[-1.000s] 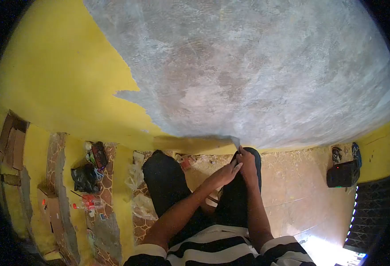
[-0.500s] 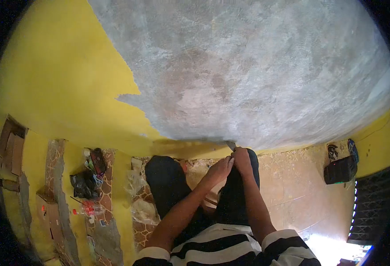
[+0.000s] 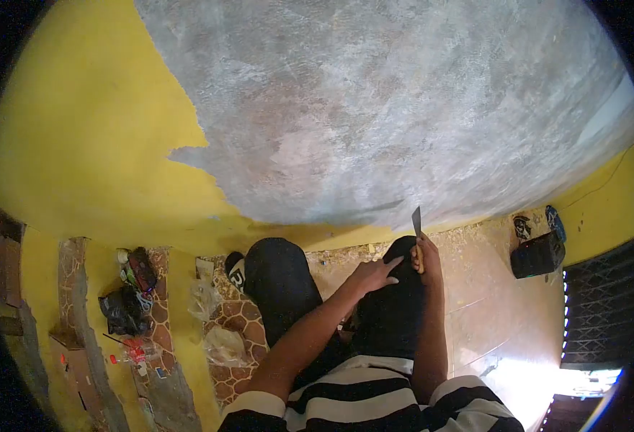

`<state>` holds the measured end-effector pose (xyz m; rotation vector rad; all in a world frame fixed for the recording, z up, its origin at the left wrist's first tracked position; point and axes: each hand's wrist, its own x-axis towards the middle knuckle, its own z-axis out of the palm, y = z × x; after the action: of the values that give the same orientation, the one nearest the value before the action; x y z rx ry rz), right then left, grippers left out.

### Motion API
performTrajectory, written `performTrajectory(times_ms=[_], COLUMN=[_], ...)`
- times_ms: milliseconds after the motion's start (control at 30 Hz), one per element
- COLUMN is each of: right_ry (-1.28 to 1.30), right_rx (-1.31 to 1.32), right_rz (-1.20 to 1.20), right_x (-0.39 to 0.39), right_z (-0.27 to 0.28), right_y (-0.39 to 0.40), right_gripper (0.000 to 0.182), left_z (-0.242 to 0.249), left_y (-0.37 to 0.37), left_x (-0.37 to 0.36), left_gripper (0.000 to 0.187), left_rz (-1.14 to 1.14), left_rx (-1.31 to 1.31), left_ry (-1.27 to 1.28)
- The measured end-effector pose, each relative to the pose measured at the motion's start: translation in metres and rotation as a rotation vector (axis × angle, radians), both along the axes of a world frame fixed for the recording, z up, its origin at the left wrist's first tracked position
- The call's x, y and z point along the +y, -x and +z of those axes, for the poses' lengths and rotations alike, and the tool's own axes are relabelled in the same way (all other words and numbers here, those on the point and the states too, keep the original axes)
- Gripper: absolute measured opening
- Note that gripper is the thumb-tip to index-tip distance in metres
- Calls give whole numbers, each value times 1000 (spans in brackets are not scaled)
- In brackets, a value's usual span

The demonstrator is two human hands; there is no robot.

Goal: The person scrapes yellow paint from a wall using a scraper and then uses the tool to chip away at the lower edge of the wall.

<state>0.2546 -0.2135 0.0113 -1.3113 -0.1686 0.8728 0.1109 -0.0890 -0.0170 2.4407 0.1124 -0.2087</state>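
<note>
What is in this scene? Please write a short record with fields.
place: a wall, grey where the yellow paint is gone
right hand: holds a scraper, blade up, near the wall
left hand: rests on the right knee
floor left: a black bag, clear bags
floor right: a black box

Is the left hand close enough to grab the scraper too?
Probably yes. The left hand rests on the knee beside the right hand holding the scraper, with nothing between them.
</note>
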Motion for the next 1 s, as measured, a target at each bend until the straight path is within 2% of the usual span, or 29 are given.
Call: performTrajectory(times_ms=[100,200,233,300,433,467,500,567,600,633,767,900,967,1000], right_ry=[121,107,92,264,260,248,235,214,223,231,197,188,206,245], right_rx=[-23,72,125,-84,69,127,183,170,137,106,144,171,131,67], right_rz=[67,186,234,284,319,326,334,365,374,383,386,367,434,451], right_x=[-8,-3,-2,11,32,36,39,45,48,53,61,84,104,115], right_z=[2,-4,-21,-60,-77,-81,-81,-73,-60,-49,-53,-47,-50,-46], right_y=[7,35,42,63,84,84,85,89,95,100,108,106,96,93], right_gripper=[39,38,40,43,45,46,47,52,54,57,60,55,54,40], left_z=[-9,-13,-13,-16,-20,-36,-21,5,-6,-19,-32,-2,1,6], left_y=[0,4,7,12,35,42,51,70,80,92,122,127,120,115], left_x=[-2,2,4,10,25,29,30,33,37,38,38,36,42,48], left_gripper=[68,67,67,64,65,67,67,72,72,78,96,100,103,103], left_rz=[-30,-104,-109,-15,29,41,48,115,124,148,236,350,351,356], left_rx=[80,194,198,345,453,424,427,454,456,344,214,348,405,401], left_ry=[-49,-156,-156,-163,-240,-196,-202,-7,-15,123,322,325,461,465])
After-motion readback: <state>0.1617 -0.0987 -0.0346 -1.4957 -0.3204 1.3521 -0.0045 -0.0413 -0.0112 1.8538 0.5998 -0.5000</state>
